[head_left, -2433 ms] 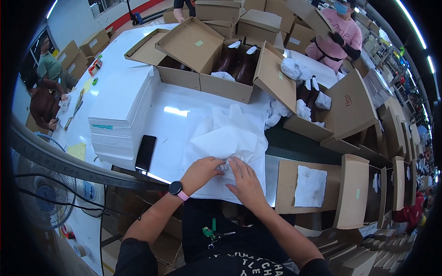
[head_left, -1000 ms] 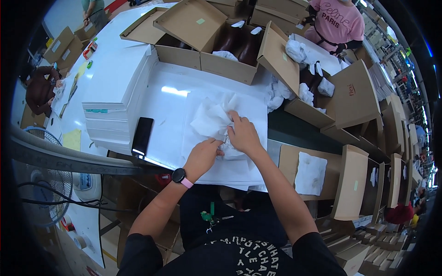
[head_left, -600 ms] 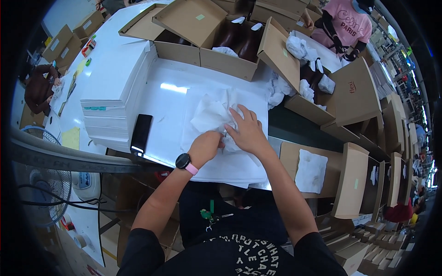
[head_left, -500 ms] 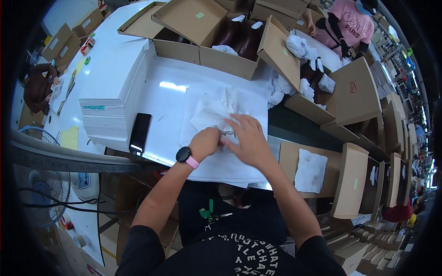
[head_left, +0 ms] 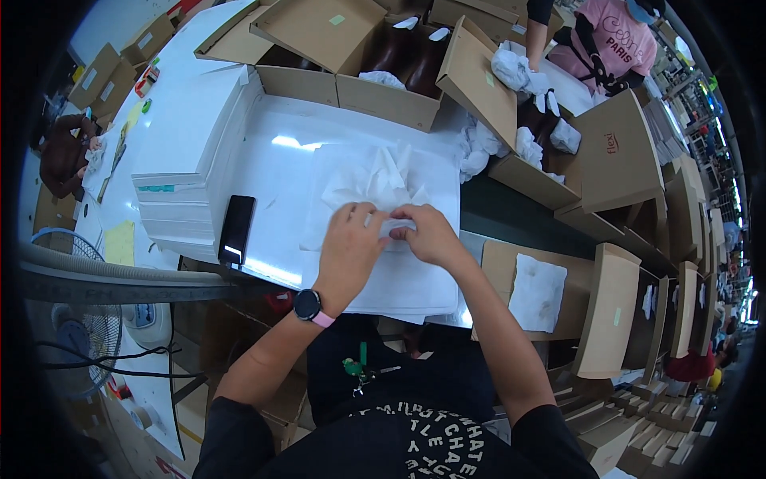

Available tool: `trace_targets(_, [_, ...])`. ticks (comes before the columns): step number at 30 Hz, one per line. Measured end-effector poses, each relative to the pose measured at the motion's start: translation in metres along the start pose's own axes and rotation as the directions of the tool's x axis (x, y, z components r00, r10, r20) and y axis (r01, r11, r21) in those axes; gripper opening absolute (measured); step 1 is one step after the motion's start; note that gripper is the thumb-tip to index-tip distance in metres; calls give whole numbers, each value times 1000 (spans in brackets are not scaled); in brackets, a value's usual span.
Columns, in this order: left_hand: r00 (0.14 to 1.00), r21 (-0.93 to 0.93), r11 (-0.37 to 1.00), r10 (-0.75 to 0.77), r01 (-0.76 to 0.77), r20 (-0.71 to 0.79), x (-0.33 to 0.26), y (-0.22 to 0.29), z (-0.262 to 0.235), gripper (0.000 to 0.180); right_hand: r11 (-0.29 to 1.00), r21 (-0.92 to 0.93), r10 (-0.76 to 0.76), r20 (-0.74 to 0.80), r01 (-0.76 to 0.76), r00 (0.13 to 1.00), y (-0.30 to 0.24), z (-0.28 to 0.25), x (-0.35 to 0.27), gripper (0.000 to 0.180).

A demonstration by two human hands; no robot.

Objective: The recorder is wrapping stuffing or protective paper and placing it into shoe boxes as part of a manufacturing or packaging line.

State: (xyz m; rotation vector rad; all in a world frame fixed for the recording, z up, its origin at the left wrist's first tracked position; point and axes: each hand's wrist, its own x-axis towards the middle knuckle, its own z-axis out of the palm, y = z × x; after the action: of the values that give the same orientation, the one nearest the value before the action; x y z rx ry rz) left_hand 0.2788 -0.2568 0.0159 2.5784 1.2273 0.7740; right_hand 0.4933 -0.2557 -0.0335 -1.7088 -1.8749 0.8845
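Here, we have the grip of our left hand (head_left: 351, 246) and right hand (head_left: 427, 235) both pinched on crumpled white paper (head_left: 373, 184), which lies over flat sheets (head_left: 403, 289) on the white surface (head_left: 278, 180); leftward, a dark phone (head_left: 238, 227) rests beside a tall paper stack (head_left: 183, 132)

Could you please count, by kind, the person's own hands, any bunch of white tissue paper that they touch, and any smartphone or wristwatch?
Hands: 2 (left hand, right hand)
White tissue-paper bunch: 1
Black smartphone: 1
Pink-strapped wristwatch: 1
Total: 5
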Motion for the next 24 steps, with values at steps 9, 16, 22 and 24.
trace_targets(9, [996, -60, 998, 37, -32, 76, -2, -15, 41, 38, 961, 208, 154, 150, -183, 977, 17, -23, 37, 35])
trace_targets(16, [997, -82, 996, -12, 19, 77, 12, -31, 50, 32, 985, -9, 170, 14, -170, 985, 23, -56, 35, 40])
trace_targets(22, [998, -116, 993, -14, 21, 58, 19, -34, 53, 27, 985, -70, 141, -226, -160, 964, 22, -68, 27, 42])
trace_targets(24, [997, -122, 992, -22, 31, 76, 21, -38, 54, 27, 976, -160, 85, -352, -150, 932, 14, -59, 22, 44])
